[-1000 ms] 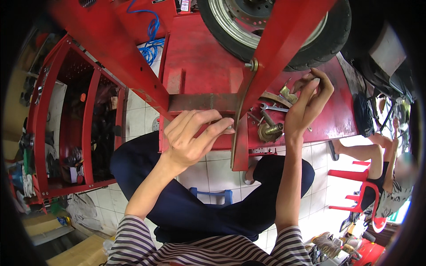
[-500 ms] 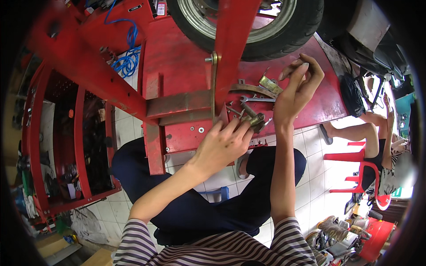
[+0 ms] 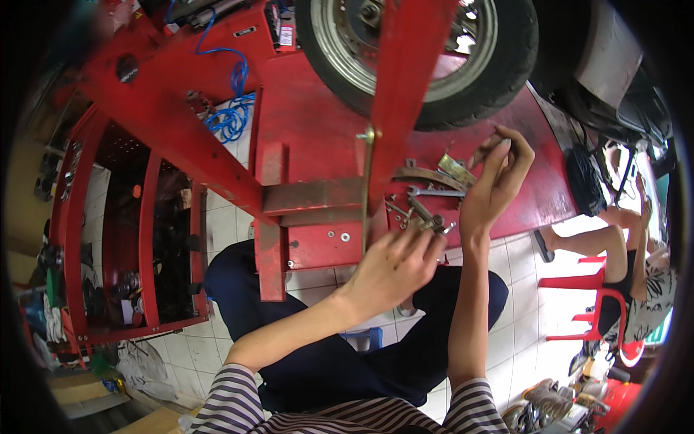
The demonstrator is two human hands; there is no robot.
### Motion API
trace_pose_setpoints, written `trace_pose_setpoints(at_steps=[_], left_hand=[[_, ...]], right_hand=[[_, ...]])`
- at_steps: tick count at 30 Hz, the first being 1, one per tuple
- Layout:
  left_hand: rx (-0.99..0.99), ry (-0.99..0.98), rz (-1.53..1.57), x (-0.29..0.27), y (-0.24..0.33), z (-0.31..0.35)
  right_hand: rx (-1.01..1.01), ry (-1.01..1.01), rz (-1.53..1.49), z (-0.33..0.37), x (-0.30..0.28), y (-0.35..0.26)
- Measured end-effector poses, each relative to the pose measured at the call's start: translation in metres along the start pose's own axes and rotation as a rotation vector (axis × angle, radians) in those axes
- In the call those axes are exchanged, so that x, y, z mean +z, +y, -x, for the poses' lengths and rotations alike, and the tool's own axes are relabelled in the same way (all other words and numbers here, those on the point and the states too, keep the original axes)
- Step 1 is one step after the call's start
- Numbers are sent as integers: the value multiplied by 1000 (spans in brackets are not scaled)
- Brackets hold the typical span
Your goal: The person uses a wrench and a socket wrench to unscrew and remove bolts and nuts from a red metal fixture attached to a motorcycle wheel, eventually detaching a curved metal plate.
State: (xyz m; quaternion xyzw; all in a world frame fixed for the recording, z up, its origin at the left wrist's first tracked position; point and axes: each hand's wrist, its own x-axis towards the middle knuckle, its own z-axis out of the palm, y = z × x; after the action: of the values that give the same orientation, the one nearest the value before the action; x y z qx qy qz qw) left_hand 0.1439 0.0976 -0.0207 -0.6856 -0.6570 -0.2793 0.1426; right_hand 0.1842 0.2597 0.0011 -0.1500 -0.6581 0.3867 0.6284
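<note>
My left hand (image 3: 396, 269) is low over the near edge of the red work platform (image 3: 318, 242), its fingers curled. A small metal part (image 3: 439, 225) shows at its fingertips; the fingers hide the rest of it. My right hand (image 3: 497, 181) is raised above the platform's right part, fingers loosely bent and nothing visible in them. Beside its wrist lies an open-ended wrench (image 3: 436, 192). Several bolts (image 3: 397, 207) and a grey metal rod (image 3: 421, 209) lie ahead of my left hand. A brass-coloured metal piece (image 3: 455, 171) rests near the right fingers, by a curved metal bar (image 3: 419, 173).
A wheel with a black tyre (image 3: 463, 116) lies at the far side. A red upright beam (image 3: 405, 94) stands before it. Two washers (image 3: 345, 237) lie left of my hand. Blue hose (image 3: 233, 119) coils at far left. A person sits right on a red chair (image 3: 578, 282).
The view has shifted, so the scene sits lower and further right. My left hand has turned over the brass-coloured cylindrical part seen before, which its fingers now mostly hide. My right hand stays raised.
</note>
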Motion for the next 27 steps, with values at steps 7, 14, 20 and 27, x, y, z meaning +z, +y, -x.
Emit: trace_pose_setpoints(at_steps=[7,14,20,27], left_hand=[[115,754,88,-48,-53,-4],[-307,537,8,-66,-77,-25],[-238,421,24,-68,-79,-31],[-196,407,-69,-69,-83,-32]], right_hand=[[-37,-218,161,9,25,-9],[41,-268,66,15,46,-26],[70,-353,125,19,56,-35],[129,-405,89,18,57,-34]])
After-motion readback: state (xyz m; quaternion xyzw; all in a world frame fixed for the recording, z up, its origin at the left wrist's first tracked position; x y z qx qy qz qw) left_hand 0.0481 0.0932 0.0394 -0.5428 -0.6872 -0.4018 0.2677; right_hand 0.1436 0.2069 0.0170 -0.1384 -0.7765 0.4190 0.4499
